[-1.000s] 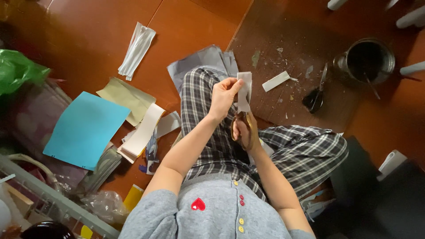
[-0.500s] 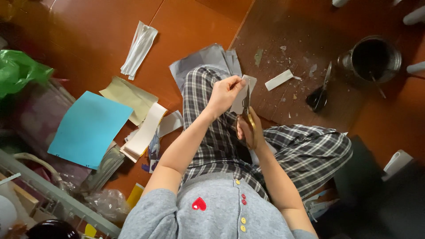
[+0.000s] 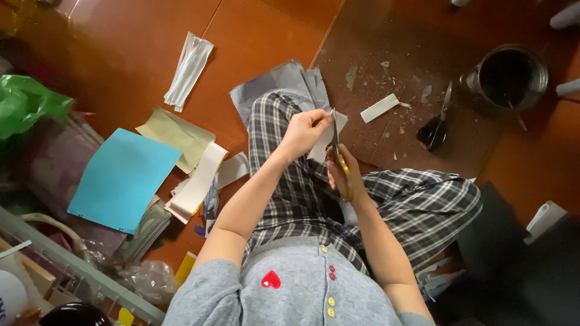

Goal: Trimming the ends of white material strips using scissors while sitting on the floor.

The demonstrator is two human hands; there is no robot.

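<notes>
- The right hand (image 3: 345, 175) is closed around the yellow handles of a pair of scissors (image 3: 336, 145), whose blades point away from the body and up into a small white piece of paper (image 3: 326, 140).
- The left hand (image 3: 304, 130) pinches that paper by its upper left edge, fingers pressed together on it, just above the right hand.
- Both hands work over the person's lap, above legs in grey checked trousers (image 3: 417, 205); one knee is bent out to the right.
- Under the raised knee lies a stack of grey sheets (image 3: 281, 84) on the reddish-brown floor (image 3: 254, 30).
- Right of the hands, on a darker, scuffed patch of floor, lie a short white strip (image 3: 380, 107) and scattered small scraps.
- Farther right stands a dark round pot (image 3: 510, 75), with a dark-handled tool (image 3: 436, 124) lying just beside it.
- Left of the lap lie a pile of white paper strips (image 3: 199, 181), a pale yellow-green sheet (image 3: 175, 136) and a large blue sheet (image 3: 124, 178), partly overlapping.
- Up the floor from these lies a folded white bundle (image 3: 189, 69), well apart from the hands.
- At the far left edge is a green plastic bag (image 3: 27, 105).
</notes>
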